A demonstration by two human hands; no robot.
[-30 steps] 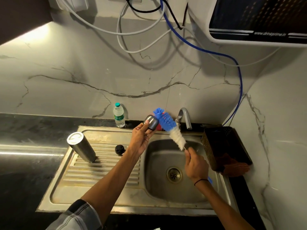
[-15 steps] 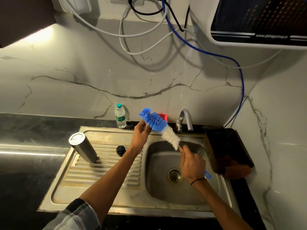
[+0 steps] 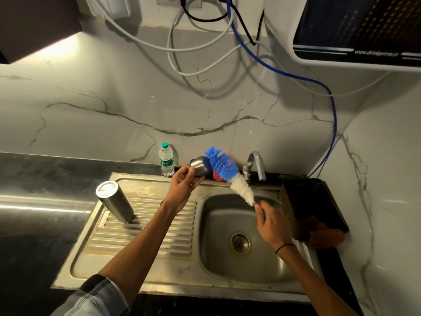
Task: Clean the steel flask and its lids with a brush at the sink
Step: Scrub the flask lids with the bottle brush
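- The right hand (image 3: 272, 221) hangs over the basin at about 4 o'clock from the view's centre, fingers curled around the brush (image 3: 230, 174) handle; it is motion-blurred, so the exact finger lie is unclear.
- The brush runs its long axis from that hand toward 11 o'clock, white bristles low, blue bristles at the far tip.
- The left hand (image 3: 183, 187) is raised over the ridged drainboard's far edge, fingertips pinching a small steel lid (image 3: 199, 166).
- The lid lies tilted, and its far side meets the blue bristles; which end faces the brush cannot be told.
- The steel flask (image 3: 115, 204) stands upside down on the drainboard at 9 o'clock from the left hand, well apart, leaning toward 11 o'clock.
- The sink (image 3: 136, 277) basin below the hands holds only its drain; a dark basket (image 3: 303, 201) crowds its 3 o'clock rim, the tap (image 3: 255, 164) its 12 o'clock rim.
- A plastic bottle (image 3: 166, 159) stands against the wall beyond the drainboard, just left of the lid.
- Compared with half a second earlier, the lid shows again beside the blue bristles, where before the left hand hid it.
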